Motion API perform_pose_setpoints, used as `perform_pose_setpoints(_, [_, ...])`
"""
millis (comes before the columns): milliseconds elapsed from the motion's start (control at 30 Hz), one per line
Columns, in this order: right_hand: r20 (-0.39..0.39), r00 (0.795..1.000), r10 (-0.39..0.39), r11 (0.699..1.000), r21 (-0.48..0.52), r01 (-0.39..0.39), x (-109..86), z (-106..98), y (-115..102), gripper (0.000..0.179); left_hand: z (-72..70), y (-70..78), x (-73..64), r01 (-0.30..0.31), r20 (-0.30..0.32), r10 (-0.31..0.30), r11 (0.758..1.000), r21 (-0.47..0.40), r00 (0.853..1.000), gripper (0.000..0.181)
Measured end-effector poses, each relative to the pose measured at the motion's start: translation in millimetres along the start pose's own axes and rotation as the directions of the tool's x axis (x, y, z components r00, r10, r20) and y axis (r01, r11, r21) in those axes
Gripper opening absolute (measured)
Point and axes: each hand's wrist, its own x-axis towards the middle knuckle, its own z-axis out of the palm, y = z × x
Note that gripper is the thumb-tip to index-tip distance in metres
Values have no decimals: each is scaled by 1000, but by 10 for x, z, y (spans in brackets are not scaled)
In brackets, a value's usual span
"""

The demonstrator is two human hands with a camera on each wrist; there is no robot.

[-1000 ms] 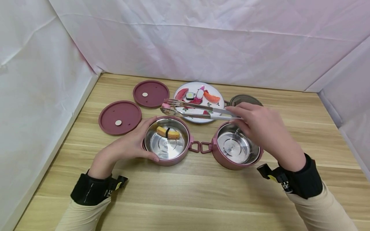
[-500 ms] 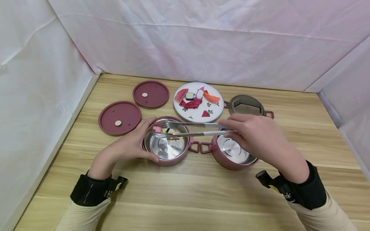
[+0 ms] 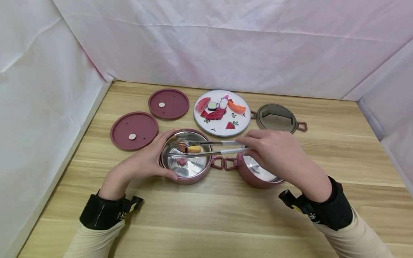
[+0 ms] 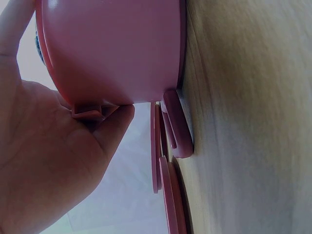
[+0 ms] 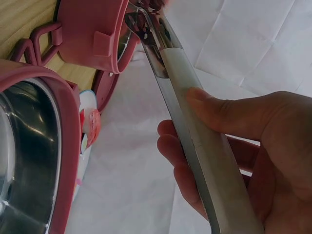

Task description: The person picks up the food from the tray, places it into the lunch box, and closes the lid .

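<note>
My left hand (image 3: 142, 163) grips the left side of a dusty-pink pot (image 3: 193, 182) with a steel inside, thumb at the front and fingers at the back. In the left wrist view the pot's smooth outer wall (image 4: 112, 48) fills the top. Metal tongs (image 3: 219, 153) with pale handles are held in my right hand (image 3: 277, 150), their ends spread over that pot. Inside it lie a yellow toy sushi piece (image 3: 194, 149) with a black band and a small pink piece (image 3: 182, 161). The right wrist view shows the thumb and fingers around the tongs' handles (image 5: 195, 126).
A second pink pot (image 3: 250, 175) stands under my right hand, partly hidden. Behind are a white plate (image 3: 222, 129) with toy sushi, a dark lid (image 3: 277, 122) with side handles, and two maroon round lids (image 3: 142, 123) at the left. White cloth (image 3: 226, 46) walls surround the table.
The tongs came down and forward over the left pot. The pink piece they carried now lies at the pot's bottom, out of their ends. My left hand stayed on the pot.
</note>
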Motion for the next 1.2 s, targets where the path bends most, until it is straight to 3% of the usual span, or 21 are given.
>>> perform_pose_setpoints(333, [-47,999,-4,1000,29,5,-46,-51,97,35,2,-7,7,12,6,-12,1000,2,1000,133])
perform_pose_setpoints(500, [-3,996,93,995,25,-93,-51,-102,141,36,-1,-13,11,-5,-2,5,1000,3,1000,133])
perform_pose_setpoints(633, [55,981,187,981,34,-189,-41,-103,173,43,2,-13,8,-7,0,7,1000,-9,1000,133])
perform_pose_setpoints(833, [48,964,262,965,19,-263,-27,-58,263,49,0,-20,2,-7,-3,7,1000,-10,1000,133])
perform_pose_setpoints(1033, [134,926,353,936,-32,-352,15,-23,381,59,4,-30,8,2,3,-2,1000,-12,1000,133])
perform_pose_setpoints(1200, [165,895,414,910,-38,-414,51,8,497,49,7,-35,11,4,4,-4,1000,-13,1000,133])
